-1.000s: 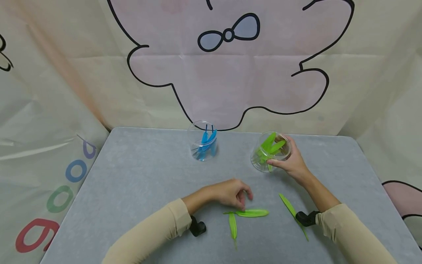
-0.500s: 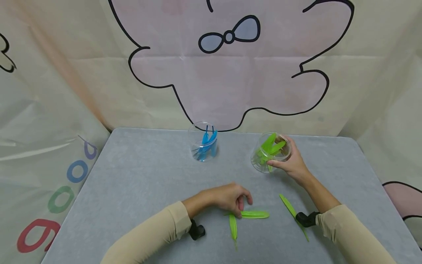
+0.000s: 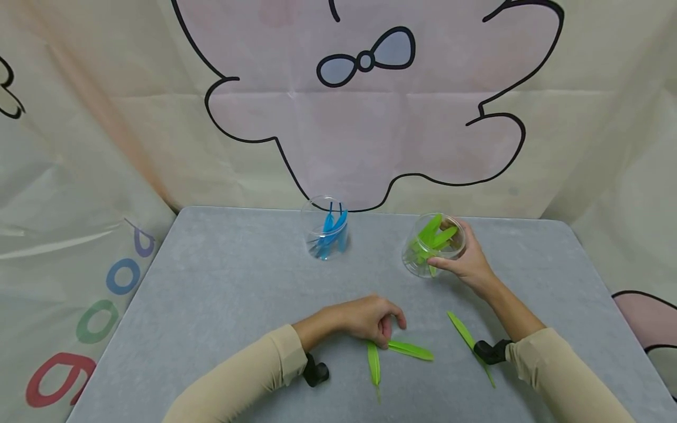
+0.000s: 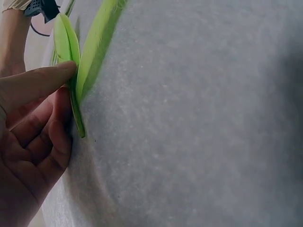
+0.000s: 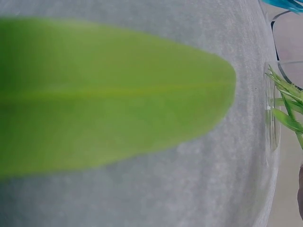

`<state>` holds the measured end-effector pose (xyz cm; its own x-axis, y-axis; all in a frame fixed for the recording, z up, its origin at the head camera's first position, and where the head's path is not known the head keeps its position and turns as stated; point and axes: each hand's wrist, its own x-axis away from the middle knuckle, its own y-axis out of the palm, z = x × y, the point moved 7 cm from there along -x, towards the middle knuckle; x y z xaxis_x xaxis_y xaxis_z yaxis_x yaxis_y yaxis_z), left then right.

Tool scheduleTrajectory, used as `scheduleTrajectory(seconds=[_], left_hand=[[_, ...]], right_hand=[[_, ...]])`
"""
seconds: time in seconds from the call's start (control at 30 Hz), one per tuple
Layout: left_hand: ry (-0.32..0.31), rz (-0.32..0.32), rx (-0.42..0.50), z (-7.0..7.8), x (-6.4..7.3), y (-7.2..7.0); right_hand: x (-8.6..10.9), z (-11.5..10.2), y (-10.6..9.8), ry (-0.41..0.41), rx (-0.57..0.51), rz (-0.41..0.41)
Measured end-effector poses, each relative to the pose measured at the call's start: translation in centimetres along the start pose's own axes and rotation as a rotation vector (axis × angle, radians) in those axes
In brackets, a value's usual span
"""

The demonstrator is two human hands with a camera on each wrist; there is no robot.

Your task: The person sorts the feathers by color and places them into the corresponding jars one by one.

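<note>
My left hand (image 3: 365,319) pinches the quill end of a light green feather (image 3: 412,351) between thumb and fingers, low over the table; its vane points right. In the left wrist view the thumb lies across that feather (image 4: 67,40), beside a second green feather (image 4: 97,52). This second feather (image 3: 374,365) lies with its quill toward me. My right hand (image 3: 469,265) grips a clear plastic cup (image 3: 410,265) from its right side; several green feathers (image 3: 431,232) stand in it. A third loose feather (image 3: 462,331) lies partly under the right wrist camera and looms large in the right wrist view.
Left of the gripped cup, at the back of the grey table (image 3: 238,264), another clear cup (image 3: 308,232) holds several blue feathers (image 3: 330,232). A printed cloth backdrop (image 3: 254,111) rises behind the table's far edge and along both sides.
My left hand has come down slightly and taken the green feather's quill end. The feather's right tip has swung toward me. The right hand keeps its hold on the cup.
</note>
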<state>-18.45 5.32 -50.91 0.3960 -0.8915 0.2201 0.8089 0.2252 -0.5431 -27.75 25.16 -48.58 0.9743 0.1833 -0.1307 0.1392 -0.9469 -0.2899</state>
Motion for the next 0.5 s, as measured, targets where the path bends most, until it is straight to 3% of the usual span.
scheduleTrajectory(seconds=[0.27,0.5], left_hand=[[0.027,-0.012,0.014,-0.02,-0.2,0.21],[0.047,0.011,0.085,0.22,-0.16,-0.28]], right_hand=[[0.05,-0.04,-0.08,-0.004,0.029,0.009],[0.06,-0.16,-0.03,-0.026,0.001,0.004]])
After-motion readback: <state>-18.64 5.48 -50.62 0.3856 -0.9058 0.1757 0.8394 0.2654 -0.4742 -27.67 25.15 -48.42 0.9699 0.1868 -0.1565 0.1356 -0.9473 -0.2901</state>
